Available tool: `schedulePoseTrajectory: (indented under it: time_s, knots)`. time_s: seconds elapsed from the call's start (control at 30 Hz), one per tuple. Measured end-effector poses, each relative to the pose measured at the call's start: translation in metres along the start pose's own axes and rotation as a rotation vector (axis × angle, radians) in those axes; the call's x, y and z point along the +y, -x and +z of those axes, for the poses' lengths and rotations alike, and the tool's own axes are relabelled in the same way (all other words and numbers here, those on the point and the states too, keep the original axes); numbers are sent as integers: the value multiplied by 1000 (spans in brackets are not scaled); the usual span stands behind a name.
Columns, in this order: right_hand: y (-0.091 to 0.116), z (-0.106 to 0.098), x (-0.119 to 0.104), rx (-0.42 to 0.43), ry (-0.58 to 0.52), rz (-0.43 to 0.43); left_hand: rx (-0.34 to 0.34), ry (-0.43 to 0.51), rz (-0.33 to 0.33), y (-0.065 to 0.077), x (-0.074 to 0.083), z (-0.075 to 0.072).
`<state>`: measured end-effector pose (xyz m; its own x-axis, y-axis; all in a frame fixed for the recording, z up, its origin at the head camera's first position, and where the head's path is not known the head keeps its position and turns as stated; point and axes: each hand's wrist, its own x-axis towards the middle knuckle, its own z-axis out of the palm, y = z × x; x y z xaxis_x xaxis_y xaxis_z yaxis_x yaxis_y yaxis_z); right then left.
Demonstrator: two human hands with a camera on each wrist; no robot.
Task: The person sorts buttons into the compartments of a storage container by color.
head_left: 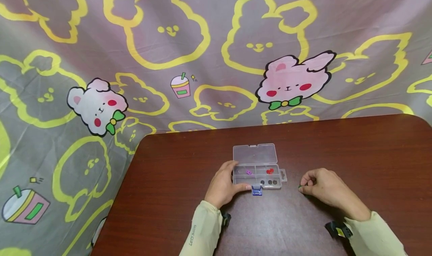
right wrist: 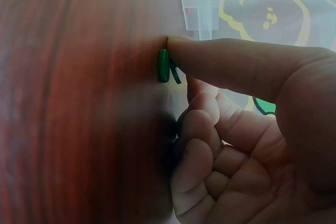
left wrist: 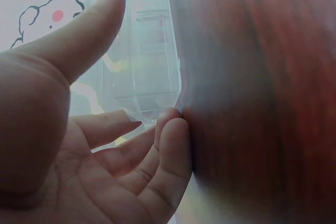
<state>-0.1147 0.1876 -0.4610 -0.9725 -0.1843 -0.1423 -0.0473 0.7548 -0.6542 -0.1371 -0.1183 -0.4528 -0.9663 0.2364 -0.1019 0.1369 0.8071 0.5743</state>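
Observation:
A clear plastic compartment box (head_left: 251, 181) lies on the table with its lid (head_left: 254, 154) tipped back. My left hand (head_left: 221, 184) holds its left end, thumb at the front edge beside a blue latch (head_left: 257, 190). In the left wrist view, the fingers (left wrist: 173, 145) curl at the box's end. Inside the box are a purple piece (head_left: 249, 172), red pieces (head_left: 270, 171) and several dark round discs (head_left: 270, 182). To the right, my right hand (head_left: 324, 186) pinches small green discs (right wrist: 164, 65) close over the table, thumb against them; the fingertips partly hide them.
The brown wooden table (head_left: 175, 211) has its far edge against a hanging cloth (head_left: 216, 60) printed with cartoon animals. A clear hanging tab (head_left: 283, 175) sticks out from the box's right end, toward my right hand.

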Motion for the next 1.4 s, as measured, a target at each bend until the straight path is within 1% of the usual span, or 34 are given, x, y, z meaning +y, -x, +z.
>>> schedulePoseTrajectory:
  time_s: [0.2, 0.43, 0.73, 1.4]
  knots:
    - [0, -1, 0, -18, 6, -7, 1, -2, 1, 0, -1, 0]
    - [1, -1, 1, -33, 2, -33, 2, 3, -3, 0, -2, 1]
    - [0, -1, 3, -44, -13, -34, 0, 16, -9, 1, -2, 1]
    - [0, -2, 2, -77, -48, 6, 6, 5, 7, -1, -2, 0]
